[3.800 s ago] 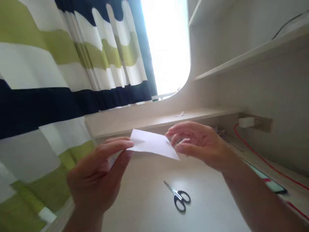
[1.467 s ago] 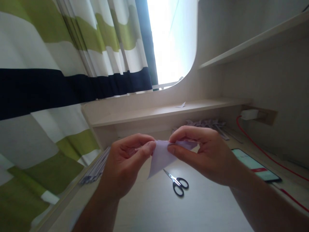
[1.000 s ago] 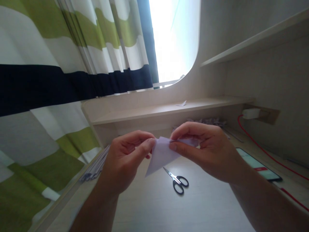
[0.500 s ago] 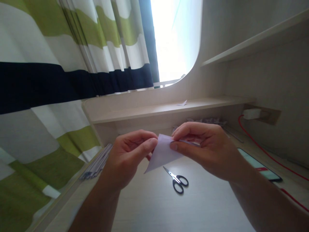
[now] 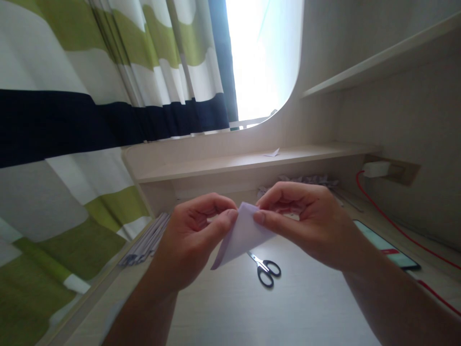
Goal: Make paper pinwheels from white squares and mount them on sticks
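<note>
A small folded piece of pale paper hangs in the air above the desk, its lower corner pointing down-left. My left hand pinches its left edge between thumb and fingers. My right hand pinches its upper right edge, fingers curled over the top. Both hands meet at the paper's top corner. Black-handled scissors lie on the light wooden desk just below the paper.
A phone with a lit screen lies at the right, with a red cable running to a white charger in the wall. Folded paper pieces sit under a low shelf. A striped curtain hangs at the left.
The paper went from a flat white sheet held wide to a folded triangle pinched close between both hands. In the last second its lower corner swung slightly down and left.
</note>
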Demonstrator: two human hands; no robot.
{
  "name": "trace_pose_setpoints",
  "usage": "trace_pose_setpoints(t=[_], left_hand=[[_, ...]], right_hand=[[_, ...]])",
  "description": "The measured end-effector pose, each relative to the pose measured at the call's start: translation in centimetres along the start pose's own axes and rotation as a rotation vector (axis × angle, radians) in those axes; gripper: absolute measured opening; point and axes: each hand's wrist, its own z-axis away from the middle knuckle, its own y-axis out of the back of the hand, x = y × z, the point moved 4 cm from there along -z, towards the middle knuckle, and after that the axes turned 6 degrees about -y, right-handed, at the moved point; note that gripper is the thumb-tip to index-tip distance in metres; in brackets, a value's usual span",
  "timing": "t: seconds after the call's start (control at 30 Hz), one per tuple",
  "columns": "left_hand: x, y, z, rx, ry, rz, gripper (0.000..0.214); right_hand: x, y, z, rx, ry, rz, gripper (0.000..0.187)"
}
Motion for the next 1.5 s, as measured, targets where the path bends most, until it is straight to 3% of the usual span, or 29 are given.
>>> trace_pose_setpoints(t=[0.27, 0.83, 1.5], left_hand=[[-0.15, 0.07, 0.11, -0.009, -0.024, 0.052, 0.011], [0.63, -0.08, 0.62, 0.077, -0.220, -0.156, 0.008], [0.63, -0.19, 0.64, 0.093, -0.210, -0.124, 0.007]], right_hand=[[-0.04, -0.02, 0.14, 0.015, -0.020, 0.004, 0.011], [-0.26, -0.10, 0.38, 0.058, 0.015, -0.038, 0.012], [-0.37, -0.41, 0.44, 0.045, 0.051, -0.108, 0.010]])
